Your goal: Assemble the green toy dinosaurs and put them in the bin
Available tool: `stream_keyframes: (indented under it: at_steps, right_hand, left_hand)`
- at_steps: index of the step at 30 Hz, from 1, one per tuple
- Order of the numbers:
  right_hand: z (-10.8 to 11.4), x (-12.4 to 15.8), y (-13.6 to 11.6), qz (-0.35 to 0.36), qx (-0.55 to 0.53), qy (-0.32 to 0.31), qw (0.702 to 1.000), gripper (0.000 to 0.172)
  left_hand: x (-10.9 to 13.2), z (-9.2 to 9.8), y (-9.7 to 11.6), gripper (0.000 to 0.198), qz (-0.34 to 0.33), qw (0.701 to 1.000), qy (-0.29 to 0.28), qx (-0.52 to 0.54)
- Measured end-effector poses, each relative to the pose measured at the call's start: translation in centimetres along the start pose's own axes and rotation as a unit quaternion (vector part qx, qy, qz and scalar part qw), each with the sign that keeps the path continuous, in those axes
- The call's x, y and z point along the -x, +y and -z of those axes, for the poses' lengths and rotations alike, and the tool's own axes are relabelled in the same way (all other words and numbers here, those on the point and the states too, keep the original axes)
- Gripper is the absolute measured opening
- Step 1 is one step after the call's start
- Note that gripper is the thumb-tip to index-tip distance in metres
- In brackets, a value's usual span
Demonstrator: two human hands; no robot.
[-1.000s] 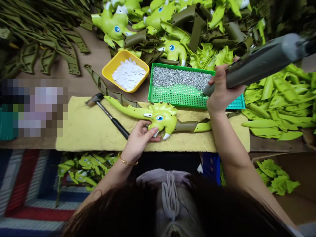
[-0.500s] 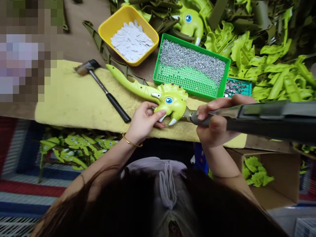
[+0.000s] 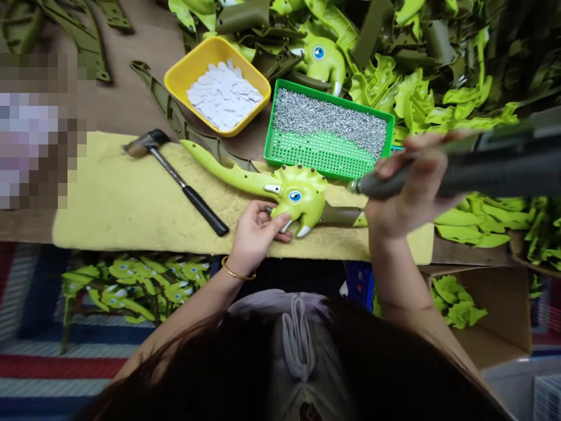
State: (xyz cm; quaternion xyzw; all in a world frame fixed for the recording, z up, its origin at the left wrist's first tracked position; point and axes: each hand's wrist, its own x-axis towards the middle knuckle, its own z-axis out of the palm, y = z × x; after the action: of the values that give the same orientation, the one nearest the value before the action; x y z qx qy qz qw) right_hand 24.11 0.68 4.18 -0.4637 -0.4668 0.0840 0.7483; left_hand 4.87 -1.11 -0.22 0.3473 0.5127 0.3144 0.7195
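Observation:
A lime-green plastic dinosaur-head toy [image 3: 307, 193] with a blue eye, white horns and a long curved arm lies on the yellow cloth [image 3: 100, 199]. My left hand [image 3: 254, 231] grips its lower edge, thumb on top near a white horn. A brown-and-green handle piece [image 3: 342, 216] extends right from the head. My right hand [image 3: 412, 181] is wrapped round a dark grey power screwdriver [image 3: 491, 166], whose tip is raised above the handle piece, apart from the toy. The screwdriver's rear is blurred and runs out of view.
A hammer [image 3: 199, 204] lies left of the toy. Behind it stand a yellow bin [image 3: 175, 76] of white flat pieces and a green tray [image 3: 298, 166] of screws. Green and brown plastic parts [image 3: 412, 93] heap at the back right. A cardboard box [image 3: 504, 310] sits below right.
My right hand has lifted the screwdriver away from the handle piece, up and to the right. My left hand keeps its hold on the toy. The view has shifted slightly.

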Motion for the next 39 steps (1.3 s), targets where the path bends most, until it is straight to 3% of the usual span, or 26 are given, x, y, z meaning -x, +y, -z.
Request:
stream_keyframes:
  at_steps: [4, 8, 11, 17, 21, 26, 29, 34, 39]
  right_hand:
    - [-0.3, -2.2, 5.1, -0.043, 0.102, 0.043, 0.993, 0.043]
    - [-0.3, -2.0, 7.1, -0.087, 0.052, 0.026, 0.995, 0.042]
    - [-0.4, -1.7, 6.6, -0.098, 0.033, 0.009, 0.995, 0.038]
    - [-0.8, -2.2, 4.9, -0.019, 0.023, 0.075, 0.997, 0.035]
    - [-0.5, -2.8, 3.0, -0.053, 0.024, 0.014, 0.998, 0.041]
    - [-1.5, -1.8, -0.5, 0.022, -0.005, 0.029, 0.999, 0.032]
    - [-2.2, -0.7, -1.7, -0.006, 0.041, -0.012, 0.999, 0.032]
    - [-2.9, 0.2, -1.2, -0.028, -0.051, -0.026, 0.998, 0.032]
    - [-2.5, 1.3, 0.4, -0.051, -0.08, -0.1, 0.99, 0.036]
  left_hand:
    - [0.0, 0.0, 0.3, 0.063, 0.013, 1.0, 0.001, -0.003]
    - [0.0, 0.1, 0.5, 0.063, 0.019, 1.0, -0.008, -0.01]
    - [0.0, 0.2, 0.5, 0.061, 0.019, 1.0, -0.012, -0.012]
    - [-0.2, 0.1, 0.5, 0.062, 0.022, 1.0, -0.012, -0.013]
    - [-0.2, 0.1, 0.6, 0.064, 0.018, 1.0, -0.011, -0.007]
    - [-0.2, 0.2, 0.4, 0.061, 0.009, 1.0, -0.015, -0.009]
    - [-0.2, 0.3, 0.3, 0.059, 0.006, 1.0, -0.021, -0.008]
    - [-0.2, 0.2, 0.4, 0.06, 0.015, 1.0, -0.021, 0.006]
    - [-0.1, 0.2, 0.7, 0.059, 0.036, 0.999, -0.02, 0.016]
